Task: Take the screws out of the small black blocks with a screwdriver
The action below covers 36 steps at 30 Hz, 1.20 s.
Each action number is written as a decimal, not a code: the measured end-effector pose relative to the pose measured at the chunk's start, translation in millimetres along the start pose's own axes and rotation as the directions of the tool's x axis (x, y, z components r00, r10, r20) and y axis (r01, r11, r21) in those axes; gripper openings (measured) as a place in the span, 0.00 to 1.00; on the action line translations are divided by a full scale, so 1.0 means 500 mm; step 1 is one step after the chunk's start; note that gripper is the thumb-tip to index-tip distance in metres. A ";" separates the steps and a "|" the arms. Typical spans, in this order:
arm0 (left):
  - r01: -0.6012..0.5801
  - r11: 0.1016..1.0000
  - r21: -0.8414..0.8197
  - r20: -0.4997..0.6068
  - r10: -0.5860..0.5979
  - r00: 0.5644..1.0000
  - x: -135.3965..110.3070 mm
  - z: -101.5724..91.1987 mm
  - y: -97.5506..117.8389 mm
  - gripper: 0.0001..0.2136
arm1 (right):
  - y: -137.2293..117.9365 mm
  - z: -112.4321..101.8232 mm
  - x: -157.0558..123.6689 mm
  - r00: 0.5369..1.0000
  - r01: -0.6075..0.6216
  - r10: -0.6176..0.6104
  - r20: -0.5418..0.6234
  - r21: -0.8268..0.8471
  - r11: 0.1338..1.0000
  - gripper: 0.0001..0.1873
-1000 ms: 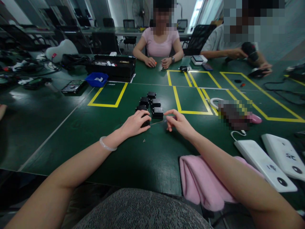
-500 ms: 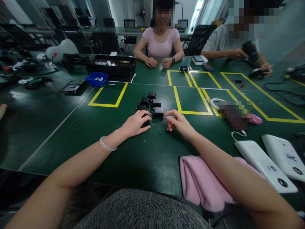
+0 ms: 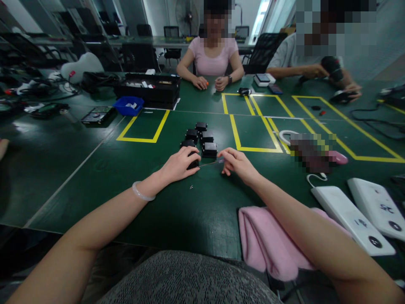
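Note:
My left hand (image 3: 181, 165) is closed over a small black box (image 3: 195, 163), pressing it to the green table; most of the box is under the fingers. In my right hand (image 3: 238, 164) a slim screwdriver (image 3: 209, 164) is pinched by its clear, purplish handle. Its thin metal shaft points left, and the tip meets the near right side of the held box. Just beyond both hands, several similar black boxes (image 3: 209, 150) stand in a loose cluster. Tiny screws (image 3: 191, 187) lie on the table on the near side of my left hand.
A pink cloth (image 3: 262, 236) lies under my right forearm, beside white power banks (image 3: 354, 221). Yellow tape outlines (image 3: 259, 150) mark the table. A blue tray (image 3: 128, 106) and a black case (image 3: 148, 99) are at the back left. Two people sit opposite, one handling a dark tool (image 3: 332, 69).
The fingers of my right hand have shifted on the screwdriver handle, the index finger now curled in more. My left hand and the held box have stayed in place.

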<state>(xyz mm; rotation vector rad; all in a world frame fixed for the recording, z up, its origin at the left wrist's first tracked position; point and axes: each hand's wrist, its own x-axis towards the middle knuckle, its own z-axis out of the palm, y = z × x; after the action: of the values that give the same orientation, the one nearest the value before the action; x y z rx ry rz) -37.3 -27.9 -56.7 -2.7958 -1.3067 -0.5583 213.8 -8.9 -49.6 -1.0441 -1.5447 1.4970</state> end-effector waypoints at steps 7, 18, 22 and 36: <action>-0.001 1.000 -0.007 -0.003 0.001 1.000 0.000 0.001 0.000 0.10 | -0.003 0.000 -0.001 1.000 0.020 -0.020 -0.021 0.004 1.000 0.11; -0.011 1.000 -0.003 -0.011 0.011 1.000 0.000 0.002 -0.001 0.10 | -0.004 0.000 -0.003 1.000 0.022 -0.022 -0.009 0.000 1.000 0.12; -0.004 1.000 -0.003 -0.004 0.004 1.000 0.000 -0.001 0.001 0.10 | -0.004 -0.001 -0.004 1.000 -0.005 0.005 -0.002 0.008 1.000 0.11; 0.001 1.000 0.001 -0.001 -0.001 1.000 0.000 0.001 -0.001 0.11 | 0.000 -0.002 -0.001 1.000 0.004 -0.004 0.002 0.000 1.000 0.11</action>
<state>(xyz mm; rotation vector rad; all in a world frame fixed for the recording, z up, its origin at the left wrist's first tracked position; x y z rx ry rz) -37.3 -27.5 -57.0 -2.7939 -1.3078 -0.5583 214.9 -9.3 -49.7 -1.0396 -1.5476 1.4961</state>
